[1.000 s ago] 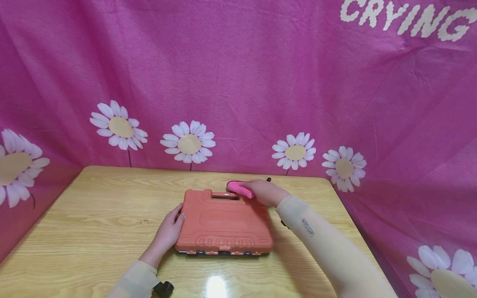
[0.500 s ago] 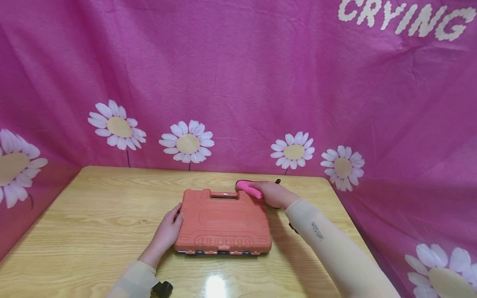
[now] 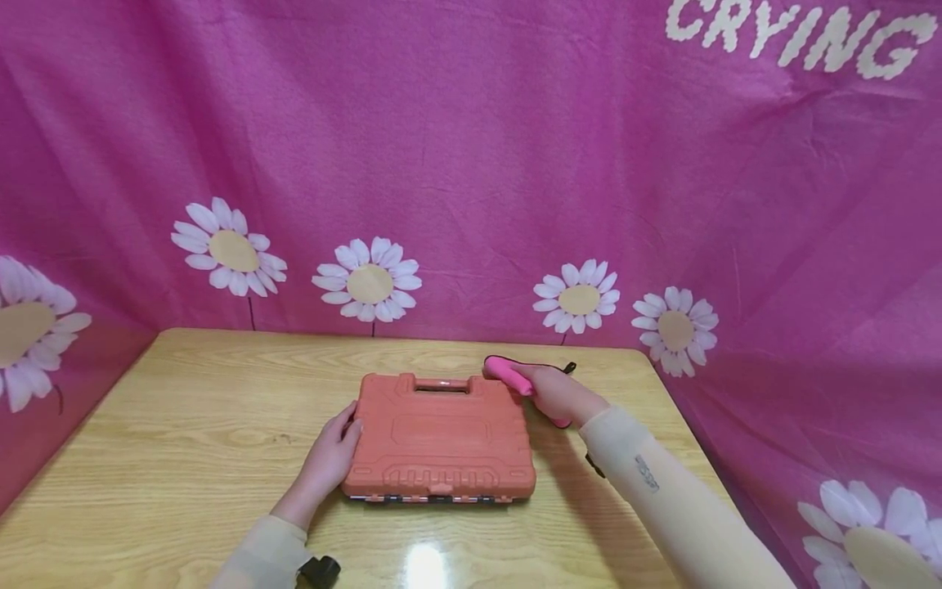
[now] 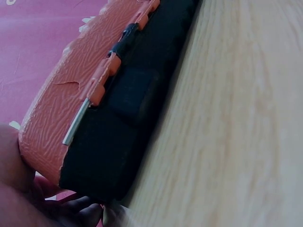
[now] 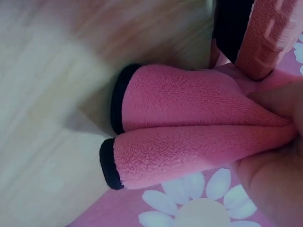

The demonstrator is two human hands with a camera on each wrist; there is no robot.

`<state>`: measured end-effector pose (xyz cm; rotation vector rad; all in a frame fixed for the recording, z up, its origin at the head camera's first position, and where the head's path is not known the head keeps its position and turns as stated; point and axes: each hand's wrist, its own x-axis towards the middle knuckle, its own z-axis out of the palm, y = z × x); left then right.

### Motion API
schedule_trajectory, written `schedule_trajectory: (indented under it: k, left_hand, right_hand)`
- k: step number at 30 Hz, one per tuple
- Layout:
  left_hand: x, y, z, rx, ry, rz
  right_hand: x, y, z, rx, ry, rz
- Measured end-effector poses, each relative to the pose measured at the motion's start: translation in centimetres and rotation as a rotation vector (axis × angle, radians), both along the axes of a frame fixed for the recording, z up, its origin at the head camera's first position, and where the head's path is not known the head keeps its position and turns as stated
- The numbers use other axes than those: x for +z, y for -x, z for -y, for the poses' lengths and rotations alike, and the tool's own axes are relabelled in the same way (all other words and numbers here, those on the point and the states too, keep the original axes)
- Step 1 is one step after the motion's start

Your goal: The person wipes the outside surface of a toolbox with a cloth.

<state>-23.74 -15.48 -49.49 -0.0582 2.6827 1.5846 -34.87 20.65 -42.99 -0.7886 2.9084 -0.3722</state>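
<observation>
An orange plastic carrying case (image 3: pixel 441 438) with a black base lies flat on the table, its handle on the far side and its hinges facing me. At the case's left side my left hand (image 3: pixel 329 462) grips the edge; in the left wrist view the thumb lies against the orange lid and dark fingertips show low by the base. My right hand (image 3: pixel 562 391) pinches a folded pink fleecy cloth (image 5: pixel 180 101) with black edging and a small black loop. The cloth touches or hangs just beside the case's far right corner; contact is unclear.
The light wooden table (image 3: pixel 199 409) carries the case. A pink curtain (image 3: pixel 471 164) printed with white daisies hangs behind the table and along both sides. Black wrist-worn devices (image 3: pixel 320 571) sit on both sleeved forearms.
My right hand has moved right with the pink cloth, from near the case's handle to its far right corner. The left hand and the case stay in place.
</observation>
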Motion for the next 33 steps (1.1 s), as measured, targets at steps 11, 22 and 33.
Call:
schedule_trajectory:
  k: [11, 22, 33]
  left_hand:
    - [0.1, 0.0, 0.0, 0.0, -0.008, -0.004]
    - [0.3, 0.0, -0.1, 0.003, -0.011, -0.014]
    - [0.2, 0.0, -0.2, 0.017, -0.015, -0.02]
  right_hand:
    - [-2.0, -0.7, -0.1, -0.222, 0.199, 0.122]
    - [-2.2, -1.2, 0.1, -0.319, 0.26, 0.162]
    - [-2.8, -2.9, -0.3, -0.325, 0.337, 0.122]
